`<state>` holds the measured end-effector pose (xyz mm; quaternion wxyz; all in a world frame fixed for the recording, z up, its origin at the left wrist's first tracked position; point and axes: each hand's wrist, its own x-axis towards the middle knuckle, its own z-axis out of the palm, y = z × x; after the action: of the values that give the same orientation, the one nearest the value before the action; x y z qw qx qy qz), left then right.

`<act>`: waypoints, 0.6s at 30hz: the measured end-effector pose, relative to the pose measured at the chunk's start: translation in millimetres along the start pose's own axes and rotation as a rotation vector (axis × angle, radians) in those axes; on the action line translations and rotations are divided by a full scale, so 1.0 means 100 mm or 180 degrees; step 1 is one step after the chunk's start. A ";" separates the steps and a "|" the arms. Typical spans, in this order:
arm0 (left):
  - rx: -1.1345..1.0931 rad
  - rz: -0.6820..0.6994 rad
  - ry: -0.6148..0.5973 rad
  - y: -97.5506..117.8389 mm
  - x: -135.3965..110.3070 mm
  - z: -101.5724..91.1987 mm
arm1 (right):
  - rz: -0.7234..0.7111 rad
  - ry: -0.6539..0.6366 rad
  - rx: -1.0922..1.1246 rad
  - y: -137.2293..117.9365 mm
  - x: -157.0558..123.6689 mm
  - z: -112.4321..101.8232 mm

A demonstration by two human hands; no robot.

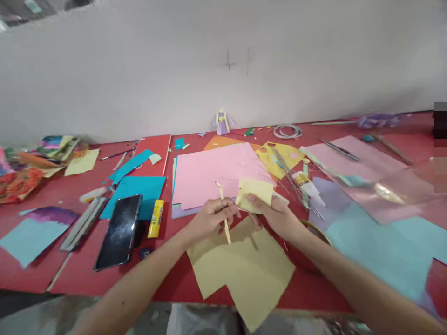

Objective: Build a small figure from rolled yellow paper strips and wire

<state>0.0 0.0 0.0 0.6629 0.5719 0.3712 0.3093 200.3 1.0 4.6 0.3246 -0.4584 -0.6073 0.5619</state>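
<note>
My left hand [218,214] is closed on a thin pale yellow paper strip [226,229], which slants down through the fingers. Pinched in my right hand [275,216] is a small pale yellow paper piece [256,190], roughly square. The fingertips of both hands nearly meet at this piece's lower left corner; whether they touch is hard to tell. Below both hands lies a larger yellow-tan paper sheet [240,270] with a notch cut in it, overhanging the table's front edge. Pink paper sheets [209,172] are stacked just beyond my hands.
On the red table [171,274], a phone [120,232], a yellow glue stick [156,218] and blue paper [153,184] lie left. A white glue bottle [309,188], scissors [288,170] and light blue paper [377,246] lie right. A small paper doll [222,123] stands by the wall.
</note>
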 end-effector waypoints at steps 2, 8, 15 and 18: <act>0.0000 0.0016 0.0000 -0.02 0.01 -0.02 | -0.0115 -0.0002 0.0022 -0.04 0.00 0.01; -0.0042 -0.0041 0.0021 -0.02 0.02 0.01 | -0.0129 -0.0103 0.0430 -0.04 0.00 0.06; -0.0134 0.0082 0.0103 -0.01 0.01 0.04 | -0.0228 -0.0121 0.0371 -0.05 0.00 0.07; -0.0151 0.0092 0.0143 0.00 0.02 0.03 | -0.0272 -0.0119 0.0087 -0.10 -0.01 0.08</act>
<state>3.2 0.0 -0.2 0.6632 0.5543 0.3703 0.3404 191.5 -2.2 12.9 0.3432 -0.4170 -0.6245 0.5642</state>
